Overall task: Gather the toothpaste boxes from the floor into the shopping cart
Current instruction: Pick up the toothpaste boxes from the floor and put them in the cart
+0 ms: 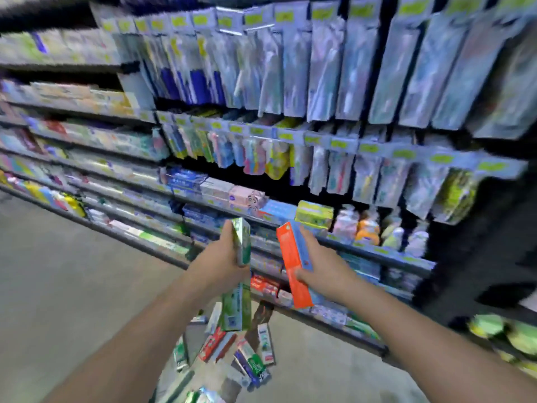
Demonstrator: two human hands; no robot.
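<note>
A long run of store shelving [174, 196] packed with boxed goods crosses the scene from the far left to the near right, its dark bottom edge meeting the grey speckled floor [58, 286] in a slanted line; rows of hanging blister-packed toothbrushes [290, 68] fill the upper pegs. The floor to the left is bare and open, while the near right is closed in by the shelf base and some blurred green packets [494, 330]. Both bare forearms reach forward from the near edge, up toward the lower shelves. The left hand [220, 257] is closed round a long green and white toothpaste box [241, 271], gripping it about midway so that it stands nearly upright, its top end above the fingers and its lower end hanging below the wrist. The right hand [319, 266] clasps a long orange and blue toothpaste box [293, 263], thumb across the orange face, fingers behind; the box tilts with its top leaning left. The two boxes are near each other but apart. Below the hands, between the forearms, a loose heap of mixed toothpaste boxes [241, 350] in green, red, white and blue lies on the floor just beside the shelf base. The whole view is motion-blurred, so print on the boxes cannot be read.
</note>
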